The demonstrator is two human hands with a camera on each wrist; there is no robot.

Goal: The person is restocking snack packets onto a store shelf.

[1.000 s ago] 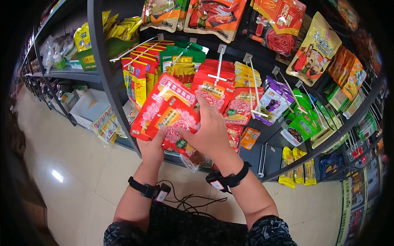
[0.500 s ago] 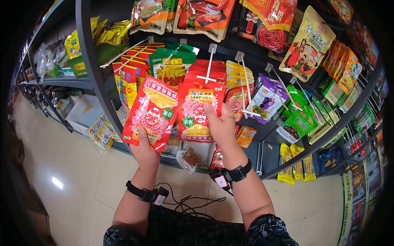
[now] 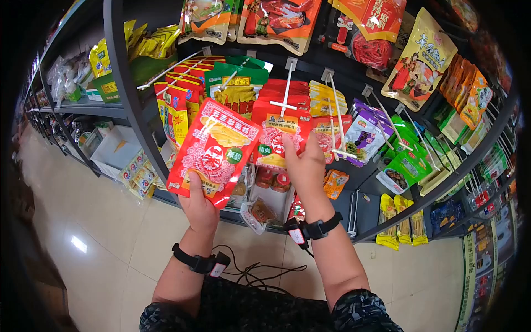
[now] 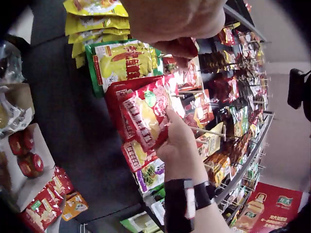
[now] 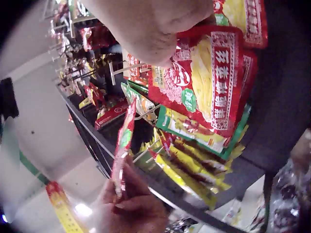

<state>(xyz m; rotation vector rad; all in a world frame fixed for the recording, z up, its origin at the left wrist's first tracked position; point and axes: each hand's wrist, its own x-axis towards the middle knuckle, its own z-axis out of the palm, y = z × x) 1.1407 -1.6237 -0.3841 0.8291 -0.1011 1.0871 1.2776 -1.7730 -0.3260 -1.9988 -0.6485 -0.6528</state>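
My left hand point(image 3: 200, 210) holds a red pickled-vegetable packet point(image 3: 213, 152) by its lower edge, thumb on the printed front. In the right wrist view this packet point(image 5: 125, 143) shows nearly edge-on. My right hand point(image 3: 307, 166) pinches a second, matching red packet point(image 3: 271, 155) at its right side, thumb across the front. This one overlaps the T-shaped end of a white display hook point(image 3: 283, 105), where a stack of similar red packets point(image 3: 279, 91) hangs. From the left wrist view, the pinched packet point(image 4: 150, 114) lies against the hanging stack.
Green-edged packets point(image 3: 238, 91) hang left of the stack, purple ones point(image 3: 365, 133) to its right. White hooks jut forward. A dark shelf post point(image 3: 119, 66) stands left; a curved rail point(image 3: 437, 193) crosses at right. Loose cables point(image 3: 260, 271) lie on the floor.
The two red packets, overlapped in my hands at first, came apart. My right hand has since pushed its packet slightly farther toward the rack; the left hand's packet has turned more to face me.
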